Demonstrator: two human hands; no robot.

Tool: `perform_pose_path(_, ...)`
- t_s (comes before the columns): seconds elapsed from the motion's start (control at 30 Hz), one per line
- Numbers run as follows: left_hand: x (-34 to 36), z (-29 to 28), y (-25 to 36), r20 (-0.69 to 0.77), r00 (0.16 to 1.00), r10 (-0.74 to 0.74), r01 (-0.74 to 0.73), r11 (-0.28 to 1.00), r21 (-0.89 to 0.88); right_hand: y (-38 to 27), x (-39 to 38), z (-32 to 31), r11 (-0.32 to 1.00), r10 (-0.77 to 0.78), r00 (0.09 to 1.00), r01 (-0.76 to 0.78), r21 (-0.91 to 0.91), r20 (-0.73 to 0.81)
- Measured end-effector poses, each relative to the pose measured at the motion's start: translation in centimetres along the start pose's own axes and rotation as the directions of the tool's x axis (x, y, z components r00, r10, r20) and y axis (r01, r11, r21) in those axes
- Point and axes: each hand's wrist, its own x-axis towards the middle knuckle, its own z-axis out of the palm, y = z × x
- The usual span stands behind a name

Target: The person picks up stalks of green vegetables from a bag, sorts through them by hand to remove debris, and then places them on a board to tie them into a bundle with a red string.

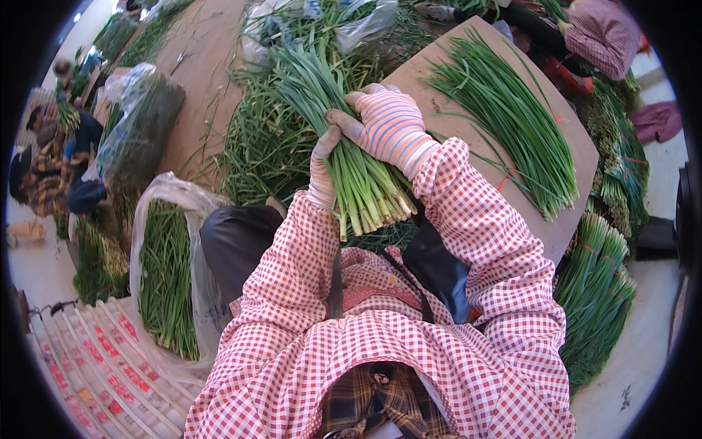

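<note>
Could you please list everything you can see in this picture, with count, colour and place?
bunch of chives: one, green with pale cut ends, centre, held in both hands
loose chives: one heap, green, behind the bunch
board: one, brown, upper right
chives on the board: one spread, green
tied bundles: several, green, right edge
clear bags of chives: two, left side
striped sack: one, white and red, lower left
other people: at least two, far left and top right
left hand: pale glove, grip closed around the bunch near its cut ends
right hand: striped glove, grip closed over the bunch from above
sleeves: two, red and white check
</note>
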Motion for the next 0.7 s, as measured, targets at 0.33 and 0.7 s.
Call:
perform_pose_path(0.33,-2.5,1.2,6.1,0.121,0.964,0.236,-0.245,0.967,0.067,-0.4,-4.3,-2.0,0.464,-0.097,0.869,-0.392,0.794,0.485)
perform_pose_path(0.7,-1.9,-1.0,5.5,-0.017,0.985,0.170,-0.169,0.984,0.056,-3.0,-6.3,2.1,0.806,0.088,0.929,-0.279,0.521,0.361)
